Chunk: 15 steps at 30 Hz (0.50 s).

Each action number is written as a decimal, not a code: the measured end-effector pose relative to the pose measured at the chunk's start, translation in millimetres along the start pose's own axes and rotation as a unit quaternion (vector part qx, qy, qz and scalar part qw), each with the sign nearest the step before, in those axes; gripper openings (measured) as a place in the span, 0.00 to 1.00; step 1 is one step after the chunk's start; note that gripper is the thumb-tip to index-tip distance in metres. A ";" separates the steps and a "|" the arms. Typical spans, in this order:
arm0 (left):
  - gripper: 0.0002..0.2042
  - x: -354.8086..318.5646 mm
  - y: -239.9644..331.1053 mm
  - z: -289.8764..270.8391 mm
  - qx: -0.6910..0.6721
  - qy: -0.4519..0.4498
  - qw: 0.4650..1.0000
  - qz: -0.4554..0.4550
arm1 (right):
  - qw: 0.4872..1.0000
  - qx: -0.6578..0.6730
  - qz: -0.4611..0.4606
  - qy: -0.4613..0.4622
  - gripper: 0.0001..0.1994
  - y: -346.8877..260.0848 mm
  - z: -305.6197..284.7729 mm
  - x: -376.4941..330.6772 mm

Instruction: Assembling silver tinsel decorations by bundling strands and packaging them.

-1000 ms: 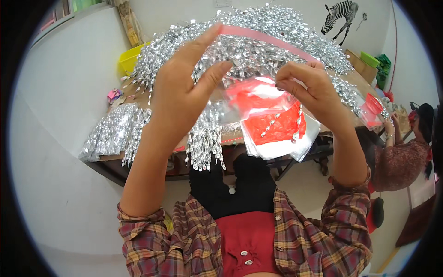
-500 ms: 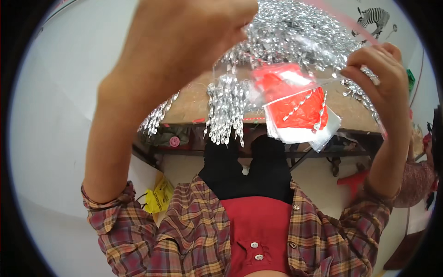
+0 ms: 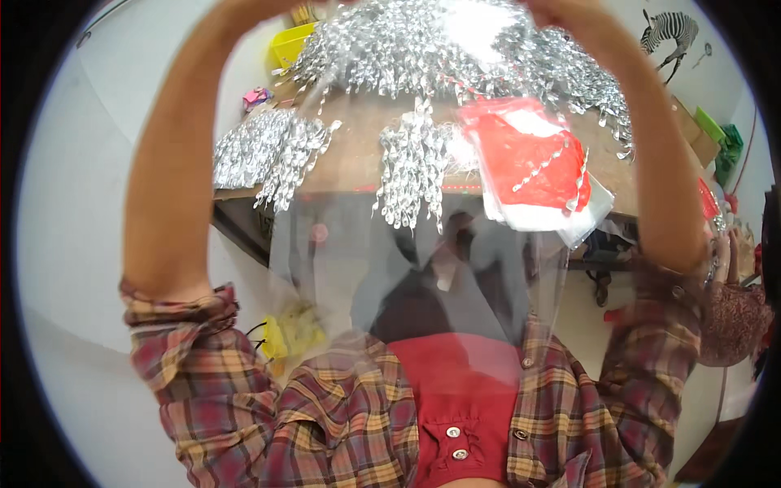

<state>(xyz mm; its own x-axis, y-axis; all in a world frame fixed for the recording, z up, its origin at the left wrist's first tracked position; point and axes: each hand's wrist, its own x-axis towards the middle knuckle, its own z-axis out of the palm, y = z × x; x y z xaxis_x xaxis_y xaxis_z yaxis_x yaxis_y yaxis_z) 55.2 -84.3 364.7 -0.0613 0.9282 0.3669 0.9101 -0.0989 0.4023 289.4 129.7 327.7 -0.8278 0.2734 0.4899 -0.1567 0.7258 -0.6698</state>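
I can't tell the opening or grip of your left hand (image 3: 272,6) or right hand (image 3: 561,11); clear plastic (image 3: 321,252) hangs before silver strands (image 3: 413,167) overhanging the bench (image 3: 612,175)'s front edge.

We look down from the wearer's head through one wide fisheye. We face the desk (image 3: 610,167), the torso (image 3: 464,415) close below.

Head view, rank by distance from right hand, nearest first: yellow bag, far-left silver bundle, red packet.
From the right hand, in the head view:
1. Red packet, right of centre
2. Far-left silver bundle, left side
3. Yellow bag, lower left
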 end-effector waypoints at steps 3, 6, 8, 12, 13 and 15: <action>0.06 -33.0 -64.5 61.7 -0.046 -0.105 0.991 -0.068 | 0.994 0.033 0.044 -0.095 0.12 76.7 64.3 -19.5; 0.06 -104.2 -87.7 140.1 -0.168 -0.151 0.966 -0.128 | 0.964 0.088 0.066 -0.243 0.13 118.3 119.3 -65.4; 0.06 -151.7 -103.4 185.9 -0.261 -0.214 0.924 -0.182 | 0.904 0.155 0.126 -0.378 0.08 138.3 153.9 -91.9; 0.09 -199.5 -109.0 257.1 -0.276 -0.256 0.908 -0.183 | 0.855 0.192 0.149 -0.458 0.07 162.5 189.9 -141.3; 0.10 -204.0 -111.1 270.6 -0.267 -0.251 0.916 -0.161 | 0.854 0.191 0.151 -0.460 0.07 167.3 195.7 -146.8; 0.10 -205.8 -117.8 290.2 -0.209 -0.251 0.931 -0.164 | 0.870 0.134 0.155 -0.448 0.07 177.2 204.2 -156.6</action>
<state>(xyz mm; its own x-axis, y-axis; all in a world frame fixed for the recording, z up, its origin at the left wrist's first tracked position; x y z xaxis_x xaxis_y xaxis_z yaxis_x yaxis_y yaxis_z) 79.5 -159.6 -1.7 -0.0130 0.9731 -0.2300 0.6312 0.1864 0.7529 281.3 86.6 18.4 -0.9217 -0.2585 -0.2891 0.1289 0.4989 -0.8570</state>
